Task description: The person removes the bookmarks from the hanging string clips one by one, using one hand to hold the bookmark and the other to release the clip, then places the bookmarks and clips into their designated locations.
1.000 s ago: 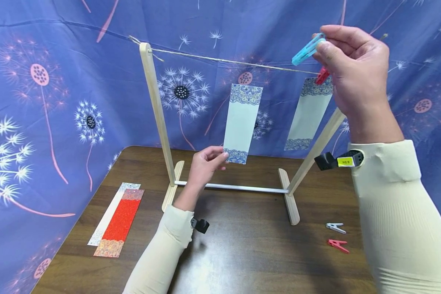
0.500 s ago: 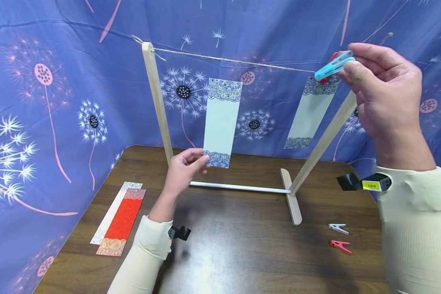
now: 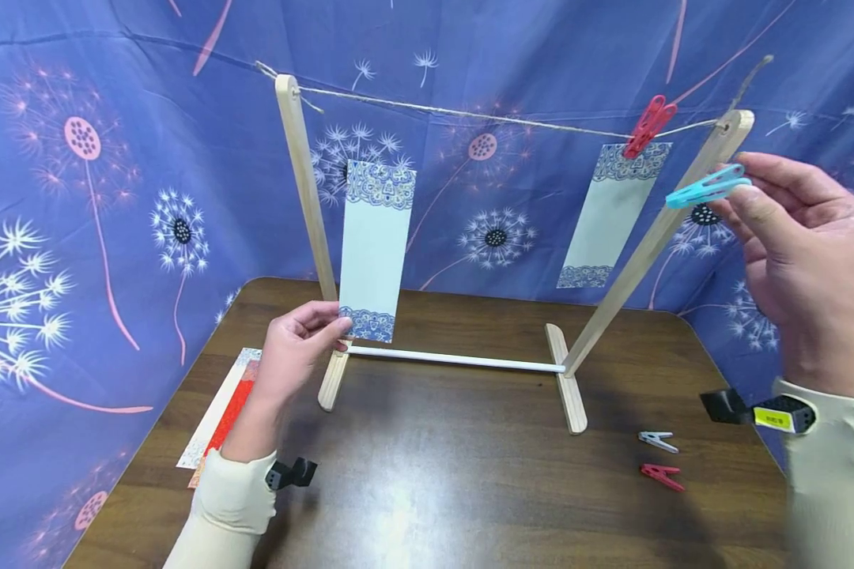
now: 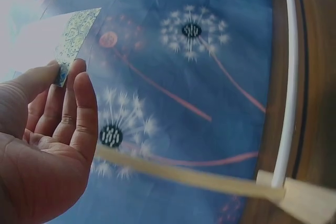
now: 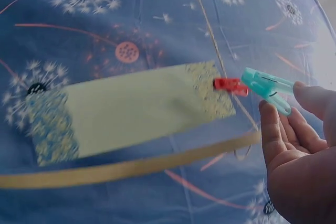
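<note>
With my left hand (image 3: 292, 348) I pinched one blue-edged strip (image 3: 377, 253) upright by its lower left side, just right of the left post (image 3: 306, 182), and with my right hand (image 3: 811, 229) one turquoise clip (image 3: 708, 188) that overlapped the right post (image 3: 635, 276) in the head view. One red clip (image 3: 651, 126) held one hanging strip (image 3: 608, 217) on the line (image 3: 470, 114), a long run of which stretched to the left post. Two clips, a white clip (image 3: 658, 441) and a pinkish-red clip (image 3: 662, 476), lay near the surface (image 3: 470, 442)'s right edge, and two overlapping strips, a white strip (image 3: 215, 407) and an orange-red strip (image 3: 233, 407), near its left, partly behind my forearm.
</note>
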`<state>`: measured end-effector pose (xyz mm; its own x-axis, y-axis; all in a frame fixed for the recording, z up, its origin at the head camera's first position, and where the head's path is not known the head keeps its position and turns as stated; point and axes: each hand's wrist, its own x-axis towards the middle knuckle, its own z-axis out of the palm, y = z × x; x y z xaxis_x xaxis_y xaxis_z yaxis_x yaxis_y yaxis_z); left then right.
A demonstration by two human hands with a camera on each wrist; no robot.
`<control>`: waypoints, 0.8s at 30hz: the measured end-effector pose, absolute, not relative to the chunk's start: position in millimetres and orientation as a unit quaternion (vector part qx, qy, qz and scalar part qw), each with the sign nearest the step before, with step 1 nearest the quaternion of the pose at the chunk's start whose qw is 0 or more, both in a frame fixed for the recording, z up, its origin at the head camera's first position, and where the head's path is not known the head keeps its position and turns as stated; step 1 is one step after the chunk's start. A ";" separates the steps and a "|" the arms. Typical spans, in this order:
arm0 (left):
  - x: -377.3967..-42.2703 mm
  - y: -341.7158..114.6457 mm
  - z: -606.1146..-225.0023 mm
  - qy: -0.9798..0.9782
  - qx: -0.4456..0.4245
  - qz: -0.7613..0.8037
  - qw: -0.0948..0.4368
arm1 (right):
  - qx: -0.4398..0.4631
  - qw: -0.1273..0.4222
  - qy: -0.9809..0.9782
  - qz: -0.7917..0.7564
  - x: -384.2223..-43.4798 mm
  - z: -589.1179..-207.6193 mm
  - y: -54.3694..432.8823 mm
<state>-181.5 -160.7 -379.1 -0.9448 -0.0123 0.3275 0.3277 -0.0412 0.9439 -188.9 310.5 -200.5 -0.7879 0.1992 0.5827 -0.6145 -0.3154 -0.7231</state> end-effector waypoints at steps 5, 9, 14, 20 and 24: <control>-169.8 -187.3 -382.8 -0.693 -0.107 -0.699 0.140 | 0.194 0.253 -0.519 0.793 -181.1 -216.0 326.4; -157.4 -210.0 -385.6 -0.695 -0.090 -0.699 0.143 | 0.194 0.250 -0.539 0.781 -173.3 -229.4 337.1; -142.6 -236.7 -391.1 -0.683 -0.075 -0.710 0.152 | 0.213 0.230 -0.535 0.785 -164.4 -248.4 350.3; -127.3 -263.3 -397.7 -0.710 -0.043 -0.686 0.155 | 0.204 0.219 -0.537 0.789 -155.7 -269.6 364.4; -119.3 -276.4 -405.9 -0.684 -0.029 -0.713 0.149 | 0.188 0.224 -0.547 0.785 -149.0 -283.9 373.1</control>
